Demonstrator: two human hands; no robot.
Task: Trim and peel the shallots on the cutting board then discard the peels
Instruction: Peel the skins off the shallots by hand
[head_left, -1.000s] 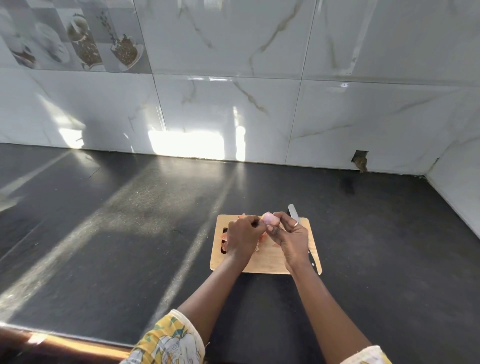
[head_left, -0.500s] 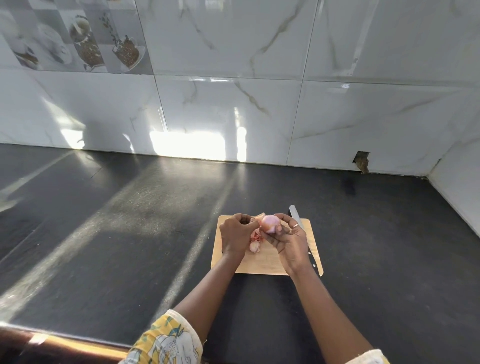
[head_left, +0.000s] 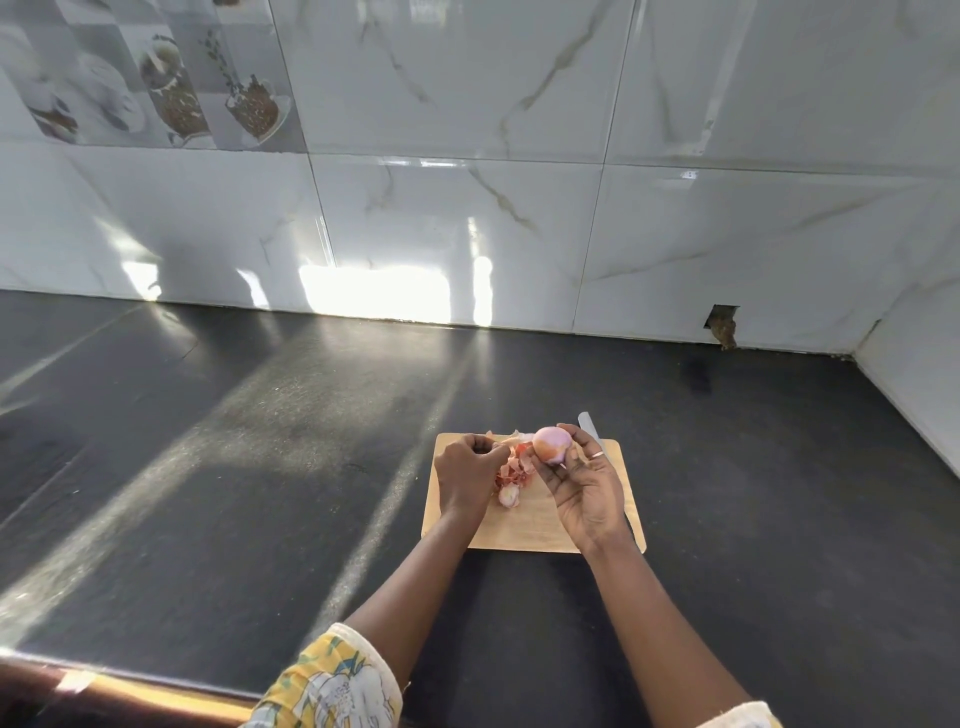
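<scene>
Above the cutting board's (head_left: 524, 535) far edge I log: one shallot (head_left: 551, 445), pinched by the right hand's (head_left: 584, 491) fingertips. Left hand (head_left: 465, 475), fingers curled beside the peels (head_left: 514, 465) mid-board; whether they pinch one, I cannot tell. Knife (head_left: 588, 422), far right corner.

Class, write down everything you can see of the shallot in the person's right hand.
The shallot is a small rounded bulb, glossy pale pink with an orange-brown patch on its left side. The right hand pinches it at the fingertips, over the far part of the wooden cutting board, just right of the loose peels.
</scene>
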